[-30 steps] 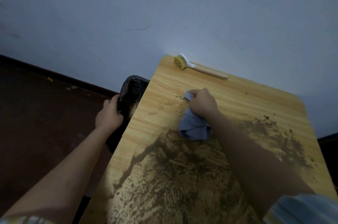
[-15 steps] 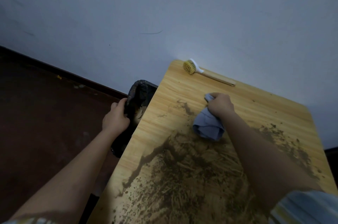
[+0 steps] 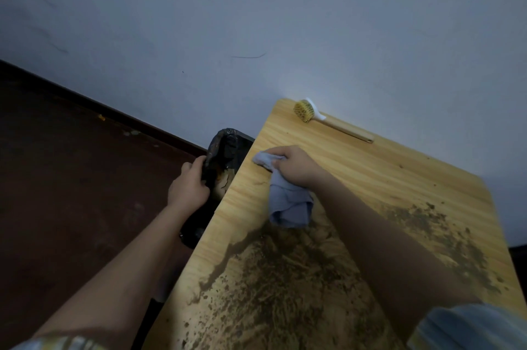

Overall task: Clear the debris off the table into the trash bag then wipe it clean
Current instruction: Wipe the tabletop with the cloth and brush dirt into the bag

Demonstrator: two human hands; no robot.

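Head view only. Right hand point(image 3: 296, 168) curled round a bunched grey-blue cloth point(image 3: 288, 204), fingers clamped on its upper fold; cloth presses on the wooden table point(image 3: 399, 178) near the left edge, its loose end trailing back toward the person. Left hand point(image 3: 188, 188) off the table's left side, fingers wrapped over the rim of a black trash bag point(image 3: 219, 150), which hangs just beside and below the table edge, mouth open; pale scraps visible inside. Debris point(image 3: 279, 278): brown crumbly dirt smeared thick over the near half of the table, a thinner patch along the right side under and beyond the right forearm. Strip of table between cloth and far edge shows bare wood grain with a few specks.

Surroundings: scrub brush point(image 3: 303, 111) with yellow bristles and a wooden handle lying at the far corner, well apart from the cloth. Pale wall point(image 3: 256, 21) behind. Dark red-brown floor point(image 3: 71, 178) to the left, dark skirting along the wall. Right forearm hides part of the dirt.
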